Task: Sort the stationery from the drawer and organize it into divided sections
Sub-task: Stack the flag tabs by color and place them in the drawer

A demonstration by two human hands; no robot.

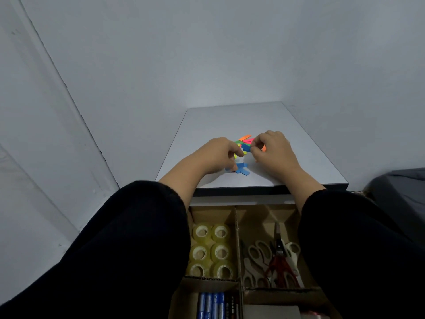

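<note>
Both hands work over the tabletop (264, 118): the right hand (273, 149) pinches a blue tab (246, 147), lifted clear for sorting, the left hand (220, 155) curls beside it over the loose tabs (245, 140), its hold unclear, drawer (239, 238) below.

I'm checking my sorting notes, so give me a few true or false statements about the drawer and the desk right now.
1. The right hand pinches a blue tab. True.
2. The tape rolls lie on the desk. False: they sit in the drawer's left section; the desk holds coloured tabs.
3. The scissors share a section with the tape. False: a divider separates them.
4. Blue tabs lie on the desk near the left hand. True.
</note>
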